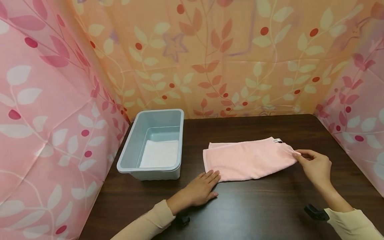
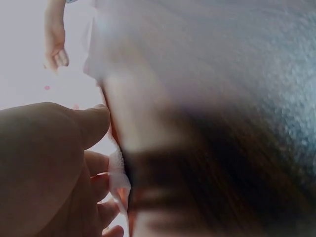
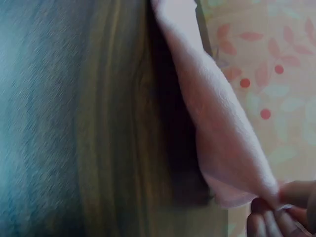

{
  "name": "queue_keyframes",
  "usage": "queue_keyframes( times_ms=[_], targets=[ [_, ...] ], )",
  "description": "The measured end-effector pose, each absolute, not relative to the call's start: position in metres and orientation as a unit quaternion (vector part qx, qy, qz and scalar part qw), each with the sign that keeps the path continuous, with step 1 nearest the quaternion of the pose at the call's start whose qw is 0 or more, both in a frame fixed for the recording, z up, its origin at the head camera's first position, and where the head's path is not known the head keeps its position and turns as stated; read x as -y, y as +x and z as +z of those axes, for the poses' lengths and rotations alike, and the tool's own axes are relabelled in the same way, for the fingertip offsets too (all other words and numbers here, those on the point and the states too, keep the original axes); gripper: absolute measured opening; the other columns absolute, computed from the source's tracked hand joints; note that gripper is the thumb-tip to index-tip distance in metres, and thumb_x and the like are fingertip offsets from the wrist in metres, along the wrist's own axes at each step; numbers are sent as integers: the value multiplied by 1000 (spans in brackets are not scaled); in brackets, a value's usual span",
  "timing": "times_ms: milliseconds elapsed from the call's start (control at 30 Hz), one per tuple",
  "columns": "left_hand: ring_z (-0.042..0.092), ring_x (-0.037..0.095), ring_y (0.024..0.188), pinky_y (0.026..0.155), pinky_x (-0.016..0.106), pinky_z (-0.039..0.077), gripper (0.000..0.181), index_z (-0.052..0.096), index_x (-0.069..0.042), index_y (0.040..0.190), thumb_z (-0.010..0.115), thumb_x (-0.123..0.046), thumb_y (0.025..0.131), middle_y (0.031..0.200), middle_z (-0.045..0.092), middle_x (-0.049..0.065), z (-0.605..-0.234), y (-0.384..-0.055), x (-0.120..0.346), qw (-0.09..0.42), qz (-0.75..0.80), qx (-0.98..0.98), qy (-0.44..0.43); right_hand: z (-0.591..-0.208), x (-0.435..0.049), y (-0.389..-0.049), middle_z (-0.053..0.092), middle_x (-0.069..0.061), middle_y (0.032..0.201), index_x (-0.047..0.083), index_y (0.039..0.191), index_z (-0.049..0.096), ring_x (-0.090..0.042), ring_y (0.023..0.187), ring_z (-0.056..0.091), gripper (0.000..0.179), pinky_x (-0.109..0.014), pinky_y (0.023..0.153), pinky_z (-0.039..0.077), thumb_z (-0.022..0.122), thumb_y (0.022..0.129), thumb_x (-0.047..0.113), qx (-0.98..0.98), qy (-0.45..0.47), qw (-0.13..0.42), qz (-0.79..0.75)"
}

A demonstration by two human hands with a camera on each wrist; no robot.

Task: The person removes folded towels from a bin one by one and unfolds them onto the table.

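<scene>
A pink towel [image 1: 249,159] lies folded on the dark table, a small label [image 1: 277,140] showing at its far right corner. My right hand [image 1: 316,166] pinches the towel's right end between thumb and fingers, and in the right wrist view that end of the towel [image 3: 222,113] is lifted and drawn to a point. On the near left corner of the towel rest the fingertips of my left hand [image 1: 199,190], its fingers straight and flat. The left wrist view shows the left thumb [image 2: 91,123] beside the towel's edge.
To the left stands a light blue plastic tub [image 1: 126,165] with a folded white cloth [image 1: 160,153] inside. Patterned curtains [image 1: 210,60] enclose the back and both sides of the dark wooden table [image 1: 255,213]. Dark straps or devices [image 1: 316,212] sit by the wrists.
</scene>
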State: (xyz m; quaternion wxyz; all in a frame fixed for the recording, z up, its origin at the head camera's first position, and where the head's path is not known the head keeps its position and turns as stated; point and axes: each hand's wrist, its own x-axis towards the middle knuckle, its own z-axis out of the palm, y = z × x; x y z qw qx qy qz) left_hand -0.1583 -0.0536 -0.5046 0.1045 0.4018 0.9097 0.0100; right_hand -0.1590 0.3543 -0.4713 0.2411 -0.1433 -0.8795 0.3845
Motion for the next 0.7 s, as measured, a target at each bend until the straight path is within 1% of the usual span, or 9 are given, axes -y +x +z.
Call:
queue_keyframes(
  times_ms=[67,100,200,267,300,433,500,600,700],
  targets=[
    [23,18,155,122,40,29,63,27,-18,158,41,-47,104,166,23,-2,-505,-159,55,105,11,-911,400,-475,-361,-156,52,42,58,-1,99,77,16,50,49,26,-18,44,38,77,86,22,893,-148,224,362],
    [23,18,155,122,40,29,63,27,-18,158,41,-47,104,166,23,-2,-505,-159,55,104,11,-911,399,-477,-364,-155,58,36,57,0,98,77,16,50,48,26,-19,46,37,77,86,23,900,-149,216,348],
    [23,18,154,122,40,29,62,27,-18,157,41,-46,104,166,24,-2,-504,-159,57,104,11,-911,399,-484,-371,-152,73,9,62,1,95,78,12,51,46,26,-25,50,34,77,86,25,925,-143,187,298],
    [23,18,154,122,40,29,62,28,-17,157,41,-46,104,166,24,-2,-503,-159,57,104,11,-911,399,-488,-375,-151,76,-10,72,1,92,78,6,55,48,25,-26,53,33,76,85,26,938,-133,169,272],
    [23,18,154,122,40,29,62,28,-17,157,41,-46,104,166,24,-2,-503,-159,58,104,11,-911,399,-490,-377,-150,76,-17,77,1,90,78,2,56,50,25,-26,54,32,76,85,26,943,-128,160,263],
    [23,18,155,123,40,28,62,28,-18,157,42,-45,104,166,24,-2,-502,-159,58,106,9,-911,400,-495,-384,-149,75,-20,80,1,87,77,-22,61,61,24,-29,54,35,76,84,24,957,-117,119,236],
    [23,18,155,123,40,28,62,27,-18,157,42,-45,104,166,24,-2,-503,-159,58,106,7,-911,399,-496,-388,-149,75,-20,81,1,87,76,-32,65,64,24,-31,53,36,76,84,24,961,-117,98,229],
    [22,18,155,123,40,27,62,27,-18,157,43,-45,104,166,23,-2,-503,-159,57,106,4,-911,399,-497,-393,-151,75,-20,83,2,87,76,-37,69,64,25,-32,52,37,76,83,26,964,-120,74,224],
    [22,17,155,124,40,27,62,27,-18,157,43,-44,104,166,23,-3,-503,-159,57,104,2,-911,399,-496,-397,-153,75,-20,84,2,87,76,-36,69,64,25,-33,52,38,76,83,27,966,-119,60,221]
  ],
)
